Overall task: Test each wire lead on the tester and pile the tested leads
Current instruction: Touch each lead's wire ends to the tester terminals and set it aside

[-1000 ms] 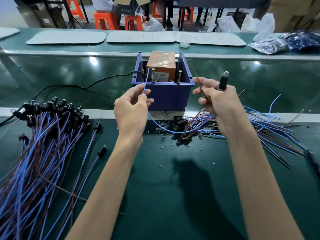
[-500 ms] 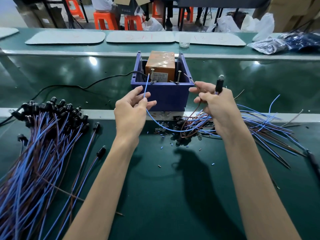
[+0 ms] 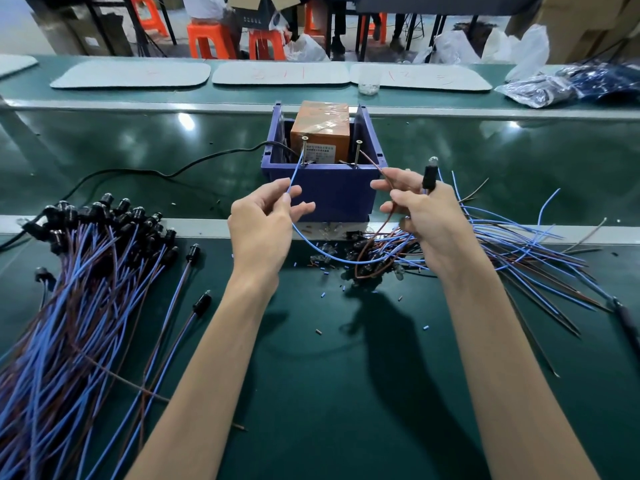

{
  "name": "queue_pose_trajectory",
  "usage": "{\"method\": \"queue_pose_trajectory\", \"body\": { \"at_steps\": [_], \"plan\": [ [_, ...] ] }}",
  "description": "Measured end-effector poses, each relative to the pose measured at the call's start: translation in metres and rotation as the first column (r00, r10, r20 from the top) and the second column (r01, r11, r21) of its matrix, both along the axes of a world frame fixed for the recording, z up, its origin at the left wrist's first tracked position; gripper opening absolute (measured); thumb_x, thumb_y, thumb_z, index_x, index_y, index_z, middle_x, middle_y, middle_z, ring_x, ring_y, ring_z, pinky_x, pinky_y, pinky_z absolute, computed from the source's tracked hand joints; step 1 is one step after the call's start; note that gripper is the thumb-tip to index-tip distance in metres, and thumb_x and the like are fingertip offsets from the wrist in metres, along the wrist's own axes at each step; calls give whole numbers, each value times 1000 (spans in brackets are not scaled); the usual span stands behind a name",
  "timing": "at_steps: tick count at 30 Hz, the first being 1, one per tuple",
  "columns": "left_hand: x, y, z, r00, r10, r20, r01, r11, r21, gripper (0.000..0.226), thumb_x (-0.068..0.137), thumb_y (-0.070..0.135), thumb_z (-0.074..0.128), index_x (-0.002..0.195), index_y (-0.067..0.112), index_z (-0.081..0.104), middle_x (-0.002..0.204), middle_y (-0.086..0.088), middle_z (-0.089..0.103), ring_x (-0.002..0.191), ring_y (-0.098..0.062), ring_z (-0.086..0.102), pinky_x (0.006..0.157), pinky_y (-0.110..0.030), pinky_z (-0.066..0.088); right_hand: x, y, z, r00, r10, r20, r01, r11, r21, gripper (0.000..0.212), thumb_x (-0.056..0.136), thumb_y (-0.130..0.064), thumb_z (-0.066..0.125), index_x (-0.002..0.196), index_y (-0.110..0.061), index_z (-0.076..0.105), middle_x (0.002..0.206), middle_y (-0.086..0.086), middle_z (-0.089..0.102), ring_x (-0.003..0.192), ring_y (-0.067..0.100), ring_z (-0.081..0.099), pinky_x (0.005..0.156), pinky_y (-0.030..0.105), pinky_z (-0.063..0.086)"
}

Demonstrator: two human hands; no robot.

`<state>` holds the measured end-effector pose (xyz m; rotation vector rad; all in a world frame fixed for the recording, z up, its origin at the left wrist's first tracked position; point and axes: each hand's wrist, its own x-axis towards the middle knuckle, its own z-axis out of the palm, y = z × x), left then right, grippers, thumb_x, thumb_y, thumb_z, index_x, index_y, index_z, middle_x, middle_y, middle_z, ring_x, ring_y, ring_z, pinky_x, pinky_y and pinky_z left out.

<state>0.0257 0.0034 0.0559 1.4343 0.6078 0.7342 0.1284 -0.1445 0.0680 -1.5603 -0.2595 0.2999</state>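
The tester point(image 3: 322, 192) is a blue open box holding an orange block, with two upright screw posts at its front rim. My left hand point(image 3: 265, 220) pinches the blue wire point(image 3: 294, 176) of one lead, its tip reaching the left post point(image 3: 304, 150). My right hand point(image 3: 426, 216) pinches the same lead's brown wire point(image 3: 372, 164), whose tip points at the right post point(image 3: 357, 152), and also grips the lead's black lamp holder point(image 3: 429, 176), bulb up. A big pile of leads point(image 3: 79, 289) lies at the left. Another heap of leads point(image 3: 502, 244) spreads under and right of my right hand.
A black power cable point(image 3: 156, 173) runs left from the tester across the belt. Small bits of wire insulation and loose bulbs point(image 3: 325, 259) litter the mat before the tester. Pale mats point(image 3: 131, 74) and plastic bags point(image 3: 540, 88) lie on the far side.
Both hands have dropped slightly and the right hand has drawn the brown wire's tip toward the right post. The left hand keeps the blue wire at the left post.
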Motion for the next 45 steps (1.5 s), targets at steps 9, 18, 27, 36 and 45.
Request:
{"method": "queue_pose_trajectory", "body": {
  "at_steps": [9,18,27,36,45],
  "plan": [
    [-1,1,-1,1000,-16,-26,18,999,52,28,98,-3,41,112,7,63,97,2,69,70,-10,72,72,-16,54,0,1,-1,999,18,-30,-18,1000,2,39,93,9,39,113,-13,65,92,-3,71,51,1,49,37,11,27],
    [0,2,-3,999,-21,-45,23,999,50,31,98,-3,39,101,14,64,94,2,69,62,-8,70,62,-14,52,0,1,1,998,10,-60,-8,999,32,36,92,9,40,106,-11,66,88,-1,70,51,4,44,37,11,26],
    [0,1,-2,998,-28,-60,32,997,68,35,98,-4,36,94,19,62,90,2,68,54,-1,64,54,-11,48,1,0,1,999,15,-45,-14,999,32,33,92,7,41,104,-11,67,85,-2,70,46,1,43,38,11,27],
    [0,2,1,997,-27,-78,33,996,79,37,98,-4,35,90,21,61,88,3,68,53,0,63,54,-10,47,1,0,3,999,12,-41,-11,999,33,30,94,5,44,98,-13,68,81,-3,71,43,0,42,39,10,28],
    [0,2,0,994,-34,-105,47,992,118,32,99,-3,38,102,17,62,88,6,68,55,0,64,55,-9,48,-1,-2,5,999,5,-31,-3,998,64,26,92,4,48,91,-12,67,74,-6,74,46,0,43,40,10,31]
  ]
}}
